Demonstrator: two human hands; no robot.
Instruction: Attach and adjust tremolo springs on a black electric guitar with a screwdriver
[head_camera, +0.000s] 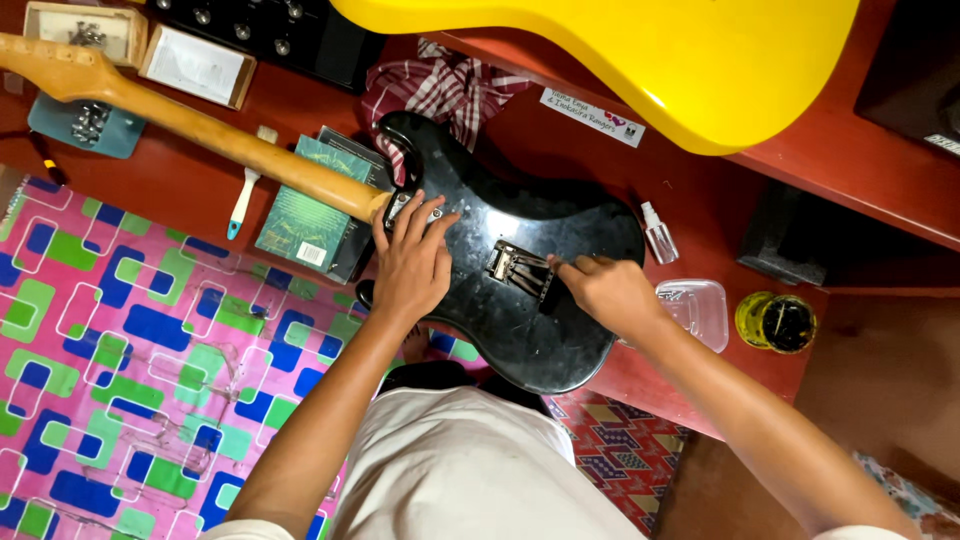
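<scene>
1. Red wood of a low table (700, 215) fills the upper scene, with a patterned mat (130, 350) of pink, blue and green under the person's left arm.
2. Left hand (410, 262) lies flat, fingers spread, pressing on the black guitar (500, 300) where its neck (200, 125) joins the body.
3. Right hand (605, 290) has its fingers pinched together at the open cavity (515, 268) in the guitar's back; what they hold is hidden.
4. That guitar lies face down across the table edge, directly under both hands.
5. Just beyond the left hand sit green books (315, 205) and a white brush (245, 195); a plaid cloth (440, 85) lies farther up.
6. Beside the right hand stand a small spray bottle (658, 232), a clear plastic box (700, 308) and a yellow tin (775, 321).
7. Farthest off, a yellow guitar body (650, 60) rests above, and trays of screws (85, 35) sit by the headstock.
</scene>
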